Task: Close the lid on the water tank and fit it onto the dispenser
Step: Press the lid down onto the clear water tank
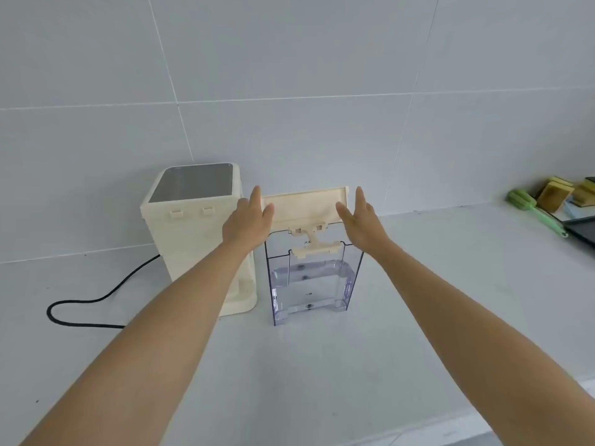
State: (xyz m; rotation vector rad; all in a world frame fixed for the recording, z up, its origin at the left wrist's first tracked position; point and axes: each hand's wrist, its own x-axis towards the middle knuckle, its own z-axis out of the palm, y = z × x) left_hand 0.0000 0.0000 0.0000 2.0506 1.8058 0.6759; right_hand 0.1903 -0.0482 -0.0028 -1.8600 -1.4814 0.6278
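A clear plastic water tank stands on the counter with some water in its bottom. Its cream lid is raised upright on the hinge at the tank's top. My left hand is at the lid's left edge and my right hand at its right edge, fingers spread, thumbs on the lid's face. Neither hand is closed around it. The cream dispenser with a dark glossy top stands just left of the tank, partly hidden behind my left forearm.
A black power cord runs from the dispenser across the counter to the left. Sponges and a green brush lie at the far right beside a dark tray. A tiled wall rises right behind the tank.
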